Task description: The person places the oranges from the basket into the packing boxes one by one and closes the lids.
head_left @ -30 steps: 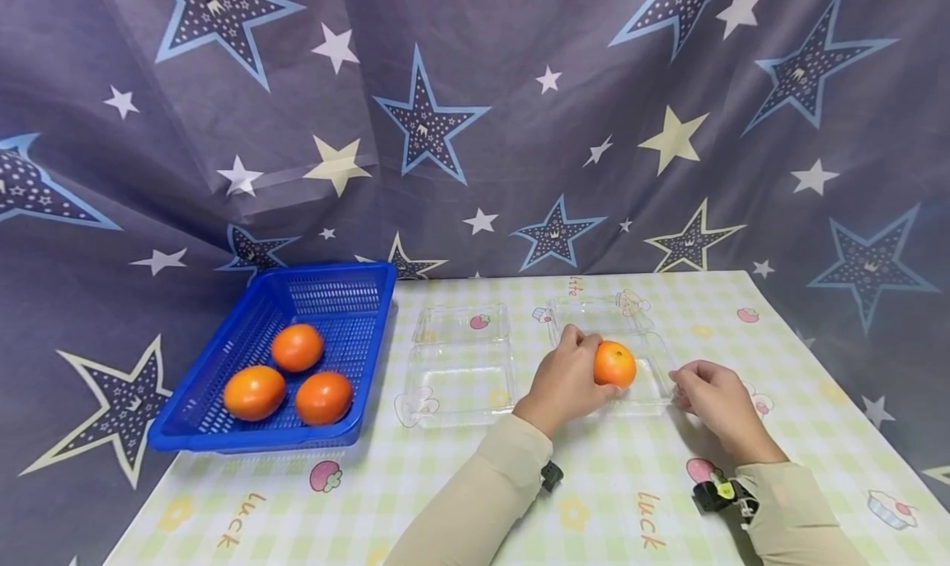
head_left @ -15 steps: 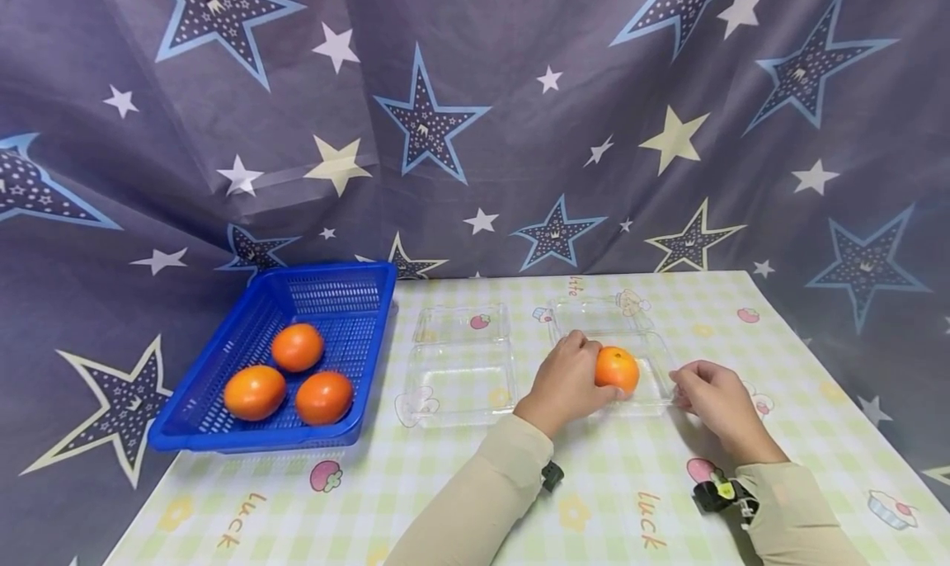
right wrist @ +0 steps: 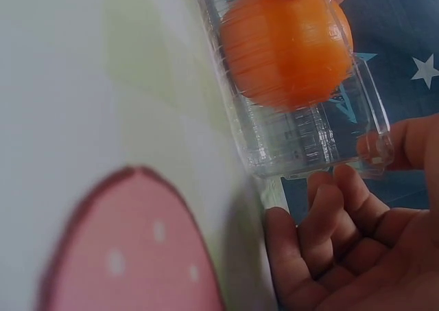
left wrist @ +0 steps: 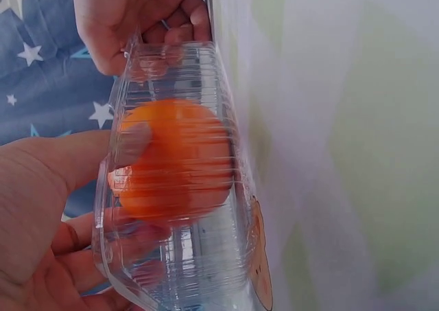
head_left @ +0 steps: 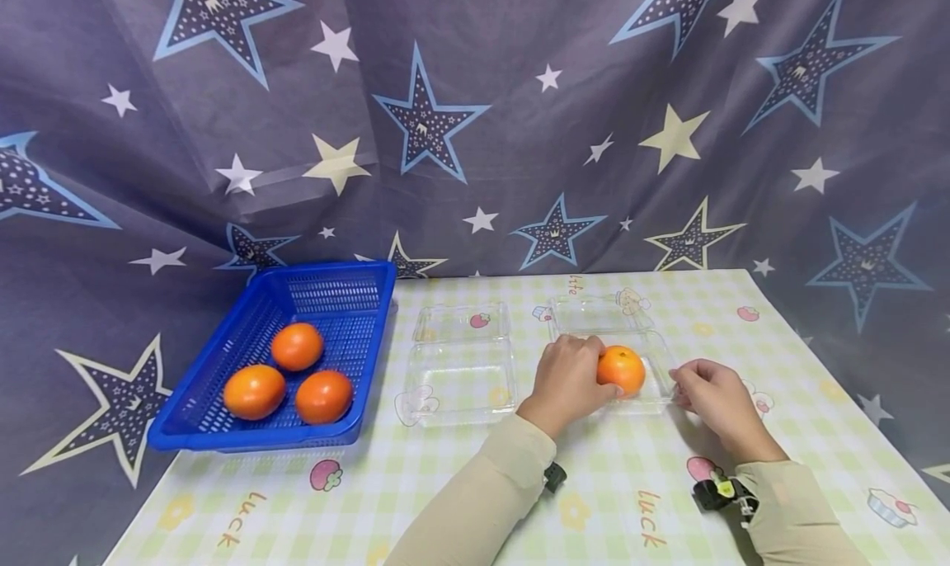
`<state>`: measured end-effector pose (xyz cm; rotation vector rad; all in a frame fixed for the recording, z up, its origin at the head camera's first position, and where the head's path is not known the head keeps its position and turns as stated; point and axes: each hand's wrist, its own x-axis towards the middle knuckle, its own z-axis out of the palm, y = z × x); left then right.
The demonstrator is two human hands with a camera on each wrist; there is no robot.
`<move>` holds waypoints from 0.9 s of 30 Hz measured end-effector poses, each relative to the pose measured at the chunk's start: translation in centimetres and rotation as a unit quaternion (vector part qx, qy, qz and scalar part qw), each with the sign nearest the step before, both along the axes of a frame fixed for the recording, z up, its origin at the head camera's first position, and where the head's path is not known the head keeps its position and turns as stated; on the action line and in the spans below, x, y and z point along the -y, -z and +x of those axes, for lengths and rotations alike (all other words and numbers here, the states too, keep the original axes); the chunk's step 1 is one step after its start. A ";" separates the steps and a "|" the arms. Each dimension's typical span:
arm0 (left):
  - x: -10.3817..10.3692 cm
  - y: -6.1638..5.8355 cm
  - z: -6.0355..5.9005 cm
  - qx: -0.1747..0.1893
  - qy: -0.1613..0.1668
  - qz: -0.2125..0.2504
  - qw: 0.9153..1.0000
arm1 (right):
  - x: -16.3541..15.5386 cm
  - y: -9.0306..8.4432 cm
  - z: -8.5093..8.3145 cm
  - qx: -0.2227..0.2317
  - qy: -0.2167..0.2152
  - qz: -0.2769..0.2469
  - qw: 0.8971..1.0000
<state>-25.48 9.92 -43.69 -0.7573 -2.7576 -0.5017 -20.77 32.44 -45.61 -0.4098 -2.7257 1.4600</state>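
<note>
The left hand (head_left: 566, 374) grips an orange (head_left: 622, 370) with fingers curled round its left side and thumb on top. The orange sits inside the near half of a clear clamshell box (head_left: 653, 366), directly between the two hands, touching the left and just apart from the right. The right hand (head_left: 711, 394) pinches the box's right rim; the right wrist view shows a fingertip (right wrist: 376, 146) behind the clear wall, the remaining fingers loosely curled.

The orange is near-round with no marked long axis; which way its stem end points cannot be told. The box's long axis runs away from the person, its open lid lying on the far side of both hands.

To the left of the left hand: a second open clear box (head_left: 462, 360), then a blue basket (head_left: 326, 295) with three oranges.
</note>
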 end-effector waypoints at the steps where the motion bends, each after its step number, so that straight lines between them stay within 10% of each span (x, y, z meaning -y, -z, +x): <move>1: 0.0 0.0 0.0 -0.001 0.000 -0.001 1.000 | 0.0 0.0 0.0 -0.001 -0.001 0.000 1.000; 27: -0.5 0.4 0.4 0.020 0.020 0.012 1.000 | -0.1 0.1 0.1 -0.013 -0.006 -0.010 1.000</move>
